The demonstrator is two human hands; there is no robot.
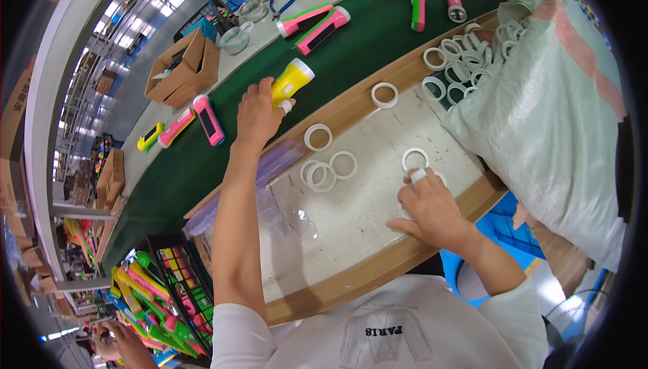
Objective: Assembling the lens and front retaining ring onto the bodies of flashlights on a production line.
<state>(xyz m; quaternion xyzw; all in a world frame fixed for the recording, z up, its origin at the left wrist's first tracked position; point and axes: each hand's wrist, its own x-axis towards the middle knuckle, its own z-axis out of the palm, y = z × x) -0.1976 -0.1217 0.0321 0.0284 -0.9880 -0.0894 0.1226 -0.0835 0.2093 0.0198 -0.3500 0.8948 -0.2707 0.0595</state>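
Observation:
My left hand (258, 116) is closed round a yellow flashlight (294, 80) with a white head ring, held over the green conveyor belt; a white cover sits on its thumb. On the pale work tray, my right hand (430, 208) reaches with its fingertips to a white ring (415, 159). Its thumb is spread away from the fingers, and one finger wears a white cover. Another ring lies partly hidden under that hand. Loose white rings (322, 176) lie in the middle of the tray, and a single white ring (385, 95) lies near its far edge.
A white woven sack (540, 126) stands at right beside a pile of white rings (466, 58). Pink and green flashlights (322, 30) lie along the belt (270, 65). At left are a cardboard box (182, 72) and a black basket (177, 281) near colourful flashlights. Other people's hands show at top and lower left.

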